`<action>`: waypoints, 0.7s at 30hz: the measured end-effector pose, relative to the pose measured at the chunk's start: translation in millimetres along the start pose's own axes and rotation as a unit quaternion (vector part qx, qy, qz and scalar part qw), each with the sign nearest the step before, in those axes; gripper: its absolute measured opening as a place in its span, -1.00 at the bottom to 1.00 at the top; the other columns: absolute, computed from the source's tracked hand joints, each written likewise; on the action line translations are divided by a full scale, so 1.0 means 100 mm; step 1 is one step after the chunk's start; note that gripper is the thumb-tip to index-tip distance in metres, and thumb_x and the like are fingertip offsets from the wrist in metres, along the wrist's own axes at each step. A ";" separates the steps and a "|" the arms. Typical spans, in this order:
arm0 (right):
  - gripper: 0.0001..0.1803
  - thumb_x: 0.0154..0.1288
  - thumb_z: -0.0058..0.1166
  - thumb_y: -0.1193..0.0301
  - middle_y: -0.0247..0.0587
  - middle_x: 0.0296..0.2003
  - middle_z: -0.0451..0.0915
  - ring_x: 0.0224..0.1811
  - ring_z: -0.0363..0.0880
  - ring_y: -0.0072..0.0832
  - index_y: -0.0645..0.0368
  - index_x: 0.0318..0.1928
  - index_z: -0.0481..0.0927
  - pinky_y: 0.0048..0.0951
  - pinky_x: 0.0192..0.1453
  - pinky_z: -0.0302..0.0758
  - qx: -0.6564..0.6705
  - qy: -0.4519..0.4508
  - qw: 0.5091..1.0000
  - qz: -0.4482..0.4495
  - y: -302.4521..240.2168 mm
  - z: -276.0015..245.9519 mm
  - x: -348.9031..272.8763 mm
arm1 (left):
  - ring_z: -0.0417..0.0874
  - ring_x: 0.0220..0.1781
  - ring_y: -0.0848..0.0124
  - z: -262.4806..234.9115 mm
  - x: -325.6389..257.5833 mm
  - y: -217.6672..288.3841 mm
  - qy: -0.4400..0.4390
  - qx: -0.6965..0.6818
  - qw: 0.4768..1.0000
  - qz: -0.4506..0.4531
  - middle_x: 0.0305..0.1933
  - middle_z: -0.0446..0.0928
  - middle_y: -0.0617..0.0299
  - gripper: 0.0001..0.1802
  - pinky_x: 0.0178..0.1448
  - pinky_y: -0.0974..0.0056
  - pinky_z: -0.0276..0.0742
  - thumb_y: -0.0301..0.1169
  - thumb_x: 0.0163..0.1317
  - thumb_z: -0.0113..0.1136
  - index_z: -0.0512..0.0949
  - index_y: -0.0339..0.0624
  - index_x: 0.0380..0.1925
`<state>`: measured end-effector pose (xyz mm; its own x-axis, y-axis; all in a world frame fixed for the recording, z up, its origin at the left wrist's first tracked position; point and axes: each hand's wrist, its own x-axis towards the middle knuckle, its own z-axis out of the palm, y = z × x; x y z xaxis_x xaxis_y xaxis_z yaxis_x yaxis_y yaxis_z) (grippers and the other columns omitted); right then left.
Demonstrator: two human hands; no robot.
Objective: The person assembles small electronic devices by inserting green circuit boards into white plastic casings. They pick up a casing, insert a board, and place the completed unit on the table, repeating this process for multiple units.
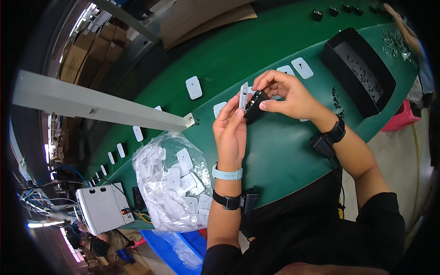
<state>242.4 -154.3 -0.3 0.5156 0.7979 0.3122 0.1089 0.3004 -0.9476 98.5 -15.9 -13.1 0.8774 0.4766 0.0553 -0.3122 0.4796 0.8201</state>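
Over the green work table (pixel 284 151), my left hand (pixel 230 130) pinches a thin white plastic cover (pixel 244 93), held on edge. My right hand (pixel 293 94) grips a small black block (pixel 257 104) with shiny metal parts along one side. That side faces the cover, and the two are close together; I cannot tell whether they touch. Partly behind my hands lie more white covers, one (pixel 219 109) left of my left hand. Beyond my right hand, another white cover (pixel 302 68) with a dark keyhole-shaped slot rests on the table.
A black tray (pixel 332 57) holding small dark parts stands at the right. Left of my forearm sits a clear bag (pixel 201 153) full of white covers. A grey metal post (pixel 105 103) crosses the left side. White covers (pixel 193 87) and black blocks (pixel 317 15) lie on the green belt.
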 end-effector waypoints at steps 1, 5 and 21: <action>-0.66 0.15 0.32 0.61 -0.28 0.00 0.57 -0.04 0.61 -0.55 0.20 -0.06 0.56 -0.50 0.00 0.58 -0.006 0.007 1.000 -0.007 0.02 -0.01 0.00 | 0.53 0.33 0.12 0.03 0.00 0.00 0.000 0.006 1.000 0.003 0.26 0.51 -0.10 -0.59 0.43 0.09 0.36 -0.50 0.41 0.05 0.44 -0.45 0.21; -0.63 0.18 0.29 0.64 -0.19 0.08 0.53 0.03 0.56 -0.49 0.24 0.03 0.61 -0.44 0.06 0.57 -0.032 0.013 0.999 -0.028 -0.04 -0.03 -0.01 | 0.56 0.29 0.19 0.02 -0.02 -0.02 0.014 0.025 1.000 -0.002 0.22 0.53 -0.04 -0.58 0.41 0.11 0.40 -0.53 0.39 0.08 0.44 -0.46 0.22; -0.64 0.22 0.29 0.58 -0.13 0.09 0.55 0.06 0.61 -0.41 0.30 0.05 0.66 -0.39 0.13 0.61 -0.085 0.005 0.996 -0.025 -0.10 -0.06 -0.03 | 0.54 0.32 0.17 -0.01 -0.04 -0.05 -0.027 0.116 0.993 -0.011 0.36 0.45 -0.12 -0.55 0.42 0.14 0.44 -0.65 0.30 0.20 0.50 -0.48 0.20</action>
<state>244.7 -162.3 7.9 0.5144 0.7790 0.3585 0.2753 0.2460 -0.9294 96.2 -19.0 -18.1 0.9028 0.4256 0.0612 -0.2064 0.3040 0.9300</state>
